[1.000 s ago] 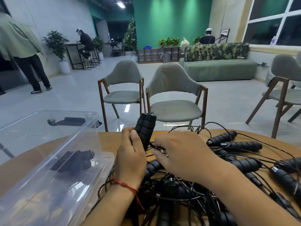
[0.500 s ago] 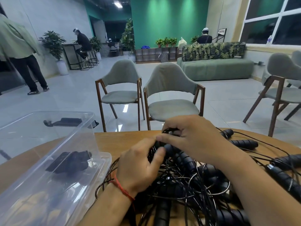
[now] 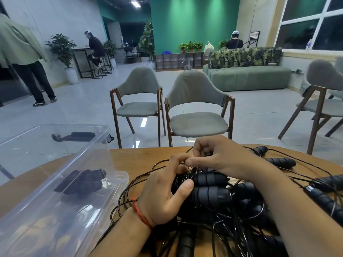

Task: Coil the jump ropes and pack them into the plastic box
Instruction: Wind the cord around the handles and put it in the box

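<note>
Left hand [image 3: 163, 197] sits just below the middle of the frame, fingers and thumb wrapped around a pair of black handles [image 3: 207, 186] that lie side by side. There's a red string [image 3: 141, 214] around that wrist. Right hand [image 3: 222, 158] is right above it, almost touching, with fingers curled in and the thumb tip pinching at a thin black cord [image 3: 193, 170] just over the handles. Exactly how much cord it's got is hard to make out.

Both hands are on top of the tangled pile of jump ropes [image 3: 232, 219], which fills the bottom middle and right of the frame. Loose loops spill out toward the left, and more handles stick out on the right side.

Plastic box [image 3: 46, 210] is at lower left, just beside the pile. It's clear and tipped at an angle, and one dark coiled bundle [image 3: 81, 182] shows through it.

Everything's on a round wooden table [image 3: 133, 158]. Past the table there are two grey-green chairs [image 3: 196, 108] with wooden frames, a shiny tiled floor, a green sofa [image 3: 248, 76] at upper right and a green wall [image 3: 193, 21] at the back. One person [image 3: 24, 58] is standing at upper left.

The ropes themselves are thin glossy black cable with chunky ribbed black grips.
</note>
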A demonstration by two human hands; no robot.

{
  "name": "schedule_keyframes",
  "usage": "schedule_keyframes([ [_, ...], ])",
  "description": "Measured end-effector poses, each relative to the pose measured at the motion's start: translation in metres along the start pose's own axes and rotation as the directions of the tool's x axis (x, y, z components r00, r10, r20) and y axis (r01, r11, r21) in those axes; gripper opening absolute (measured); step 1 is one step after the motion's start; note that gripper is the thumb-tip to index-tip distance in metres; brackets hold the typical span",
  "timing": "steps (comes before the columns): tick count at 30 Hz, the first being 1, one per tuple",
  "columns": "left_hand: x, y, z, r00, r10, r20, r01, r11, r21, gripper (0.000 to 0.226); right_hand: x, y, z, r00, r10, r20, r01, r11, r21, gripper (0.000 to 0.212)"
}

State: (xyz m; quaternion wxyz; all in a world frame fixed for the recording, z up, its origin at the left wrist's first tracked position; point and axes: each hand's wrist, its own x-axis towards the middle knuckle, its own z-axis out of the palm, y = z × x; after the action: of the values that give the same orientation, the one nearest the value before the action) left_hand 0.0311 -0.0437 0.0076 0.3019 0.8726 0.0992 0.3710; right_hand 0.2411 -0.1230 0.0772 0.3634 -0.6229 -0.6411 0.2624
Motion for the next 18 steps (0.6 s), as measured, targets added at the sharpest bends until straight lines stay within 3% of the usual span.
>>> schedule_keyframes([
  [4,-0.001,0.004,0.002,0.990,-0.043,-0.132,0.014,0.977,-0.213,0.046,0.005,0.006,0.009,0.991,0.073,0.110,-0.091,0.983,0.160,0.030],
  [7,-0.001,0.001,0.001,0.970,-0.117,-0.212,0.032,0.929,-0.368,0.043,0.012,0.008,0.024,0.997,0.055,0.062,-0.070,0.959,0.276,0.025],
  [10,0.004,0.002,-0.001,0.905,-0.244,-0.349,0.063,0.888,-0.456,0.036,0.010,0.007,0.032,0.999,-0.032,-0.024,0.035,0.991,0.131,0.007],
  [15,0.001,-0.043,-0.006,0.739,-0.381,-0.555,0.225,0.917,-0.330,0.037,0.007,0.006,0.043,0.997,-0.080,-0.022,0.073,0.970,-0.231,0.030],
  [18,0.007,-0.042,-0.008,0.619,-0.583,-0.525,0.176,0.755,-0.632,0.046,0.009,0.005,0.048,0.993,-0.117,-0.028,0.101,0.938,-0.332,0.025],
])
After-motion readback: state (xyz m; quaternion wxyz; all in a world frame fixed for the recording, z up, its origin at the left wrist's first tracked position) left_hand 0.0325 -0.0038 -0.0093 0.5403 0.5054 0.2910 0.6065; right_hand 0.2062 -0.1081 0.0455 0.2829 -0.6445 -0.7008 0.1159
